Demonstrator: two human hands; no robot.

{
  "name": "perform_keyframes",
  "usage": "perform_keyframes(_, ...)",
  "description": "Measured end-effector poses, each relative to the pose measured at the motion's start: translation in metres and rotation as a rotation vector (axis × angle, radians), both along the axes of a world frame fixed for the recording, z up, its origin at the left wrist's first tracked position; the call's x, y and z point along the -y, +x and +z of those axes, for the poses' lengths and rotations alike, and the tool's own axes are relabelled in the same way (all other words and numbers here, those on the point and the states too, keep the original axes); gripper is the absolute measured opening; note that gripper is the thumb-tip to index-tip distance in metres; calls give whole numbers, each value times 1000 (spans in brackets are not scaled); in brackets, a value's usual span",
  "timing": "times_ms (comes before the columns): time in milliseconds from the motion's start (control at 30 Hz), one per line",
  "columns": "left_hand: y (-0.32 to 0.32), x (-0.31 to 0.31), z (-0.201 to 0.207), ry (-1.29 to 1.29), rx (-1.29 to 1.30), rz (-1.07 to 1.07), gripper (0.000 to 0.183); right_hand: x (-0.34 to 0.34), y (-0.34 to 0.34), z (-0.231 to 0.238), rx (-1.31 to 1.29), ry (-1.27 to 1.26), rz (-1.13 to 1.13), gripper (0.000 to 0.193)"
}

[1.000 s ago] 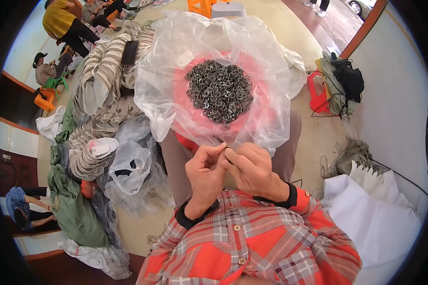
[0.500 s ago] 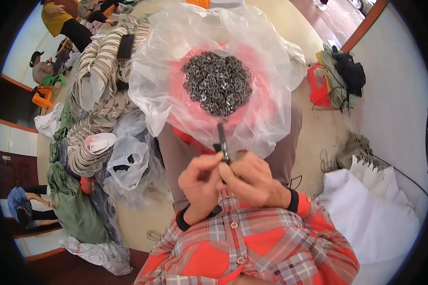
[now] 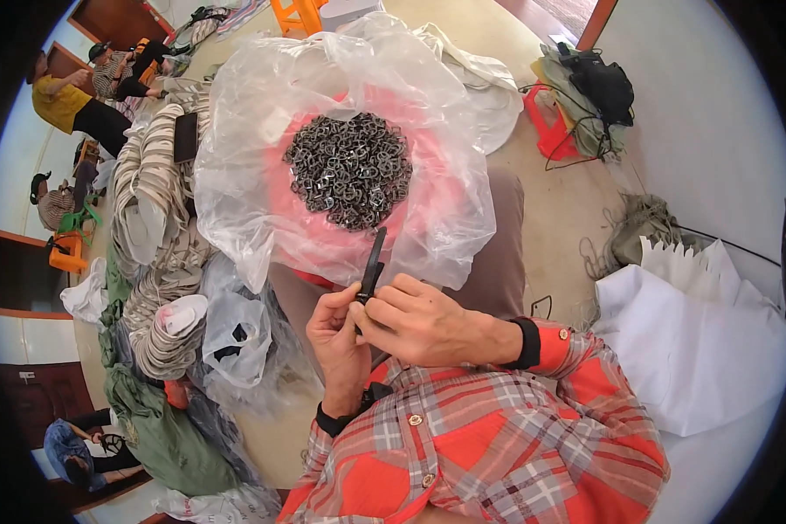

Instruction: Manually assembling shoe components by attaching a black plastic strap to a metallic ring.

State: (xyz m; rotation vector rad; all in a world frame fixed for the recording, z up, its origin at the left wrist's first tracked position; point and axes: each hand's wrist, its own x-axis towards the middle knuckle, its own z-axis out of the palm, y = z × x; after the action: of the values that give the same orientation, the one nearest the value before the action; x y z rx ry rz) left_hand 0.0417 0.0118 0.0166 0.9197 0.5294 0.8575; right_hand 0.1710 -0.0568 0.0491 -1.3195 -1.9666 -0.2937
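Note:
Between my two hands is a narrow black strap (image 3: 374,262), its free end pointing up and away from me. My left hand (image 3: 339,336) pinches its lower part between thumb and fingers. My right hand (image 3: 421,325) is closed on the same spot, fingertips meeting those of the left; a small dark piece there is mostly hidden by the fingers. Just beyond the strap's tip lies a heap of small dark metal buckles (image 3: 349,170). They rest on clear plastic sheeting (image 3: 236,113) spread over a red basin (image 3: 428,148) at my knees.
To my left lie stacked bundles of beige straps (image 3: 148,175), a dark phone (image 3: 185,137), a clear plastic bag (image 3: 237,345) and a green sack (image 3: 166,428). White cloth (image 3: 690,341) and a red stool (image 3: 550,127) are on the right. Several people sit or stand at the far left.
The view has shifted, so the basin and my hands appear further left. My hands stay together on the strap, which now leans more to the right.

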Motion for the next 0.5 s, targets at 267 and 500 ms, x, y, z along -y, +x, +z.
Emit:
perform_keyframes(267, -20, 1, 8, 485, -404, 88, 9, -2, -2, 10, -314, -89, 125, 28)
perform_keyframes(500, -20, 25, 9, 228, -174, -81, 18, 19, -8, 27, -791, -389, 4, 24)
